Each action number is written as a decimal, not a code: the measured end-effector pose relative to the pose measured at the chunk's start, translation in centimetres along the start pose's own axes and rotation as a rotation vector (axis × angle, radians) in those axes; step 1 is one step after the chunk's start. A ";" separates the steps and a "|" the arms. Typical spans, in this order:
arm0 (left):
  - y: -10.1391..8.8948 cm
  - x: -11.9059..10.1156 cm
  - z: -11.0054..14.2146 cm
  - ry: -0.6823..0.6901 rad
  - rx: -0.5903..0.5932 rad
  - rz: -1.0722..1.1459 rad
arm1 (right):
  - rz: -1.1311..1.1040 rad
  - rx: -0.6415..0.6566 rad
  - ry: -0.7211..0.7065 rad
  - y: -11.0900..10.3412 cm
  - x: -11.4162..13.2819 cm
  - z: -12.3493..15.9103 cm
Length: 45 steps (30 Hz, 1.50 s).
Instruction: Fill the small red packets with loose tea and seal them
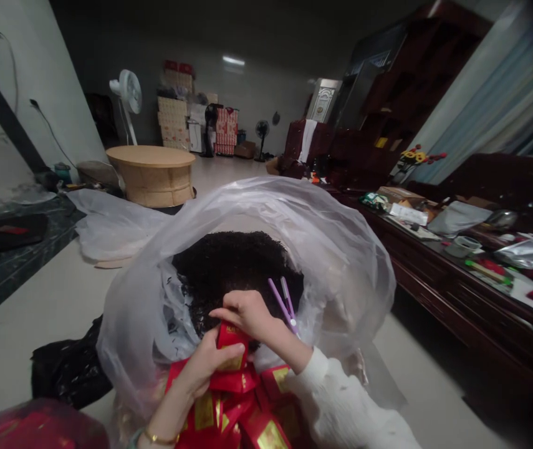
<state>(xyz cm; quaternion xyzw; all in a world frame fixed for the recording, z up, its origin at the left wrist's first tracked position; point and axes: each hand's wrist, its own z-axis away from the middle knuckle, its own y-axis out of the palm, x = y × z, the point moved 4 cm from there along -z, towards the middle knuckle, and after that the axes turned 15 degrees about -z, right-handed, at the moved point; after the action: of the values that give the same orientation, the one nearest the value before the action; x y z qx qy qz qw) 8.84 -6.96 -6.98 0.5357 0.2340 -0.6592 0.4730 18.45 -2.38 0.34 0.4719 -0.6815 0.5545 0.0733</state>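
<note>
My left hand (pixel 210 358) grips a small red packet (pixel 232 349) with gold print, thumb across its front. Right above the packet's top edge is my right hand (pixel 247 312), its fingers curled and pinched together; what lies between them is hidden. Beyond both hands, a large translucent plastic bag (pixel 341 262) stands wide open, filled with dark loose leaves (pixel 238 255) that look like tea. A purple flat-iron-like clamp (pixel 285 302) with two long arms rests at the bag's right inner side. More red packets (pixel 247 415) with gold labels lie piled below my hands.
A black plastic bag (pixel 72 368) lies on the floor at left, near a red bundle in clear plastic (pixel 37 427). Further off stand a round wooden table (pixel 151 178) and a white fan (pixel 129 93). Along the right runs a dark wooden bench (pixel 434 293) covered with clutter.
</note>
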 end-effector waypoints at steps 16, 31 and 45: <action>-0.5 -0.3 0.8 -0.104 -0.159 0.071 | 0.360 -0.345 0.524 -5.7 -10.9 6.1; -1.1 0.1 1.0 -0.074 -0.121 -0.016 | -0.162 -0.283 0.516 -6.3 -11.6 6.8; -0.5 -0.3 1.5 -0.077 -0.042 -0.052 | -0.572 0.342 0.384 -4.3 -1.2 4.5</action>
<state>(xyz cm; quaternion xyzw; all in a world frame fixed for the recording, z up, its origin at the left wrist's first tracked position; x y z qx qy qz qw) 7.71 -7.86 -6.34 0.4934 0.2431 -0.6864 0.4757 24.13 -5.16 0.84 0.5361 -0.3939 0.6955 0.2716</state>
